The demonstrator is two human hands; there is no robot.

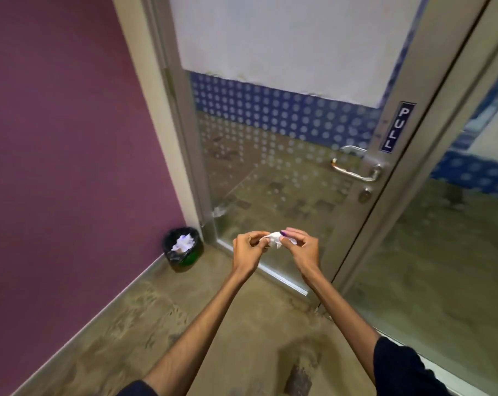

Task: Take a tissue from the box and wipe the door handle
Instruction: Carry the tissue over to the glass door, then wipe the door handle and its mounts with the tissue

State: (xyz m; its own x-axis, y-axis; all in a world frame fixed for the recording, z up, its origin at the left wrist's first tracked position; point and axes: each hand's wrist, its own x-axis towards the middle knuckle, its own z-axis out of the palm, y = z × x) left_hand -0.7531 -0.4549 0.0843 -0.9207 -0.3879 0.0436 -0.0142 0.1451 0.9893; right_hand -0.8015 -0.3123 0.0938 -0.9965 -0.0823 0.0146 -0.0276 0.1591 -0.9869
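A crumpled white tissue point(274, 238) is pinched between both hands, in front of the lower part of the glass door. My left hand point(248, 247) grips its left end and my right hand point(300, 247) grips its right end. The silver lever door handle point(356, 170) sits up and to the right on the door's metal frame, well apart from my hands, below a blue "PULL" sticker point(396, 127). No tissue box is in view.
A small black bin point(182, 248) with a liner and white crumpled tissues stands in the corner by the purple wall point(65, 138). The glass door point(270, 167) has dotted frosting and a keyhole point(365, 194) under the handle. Brown patterned floor lies below.
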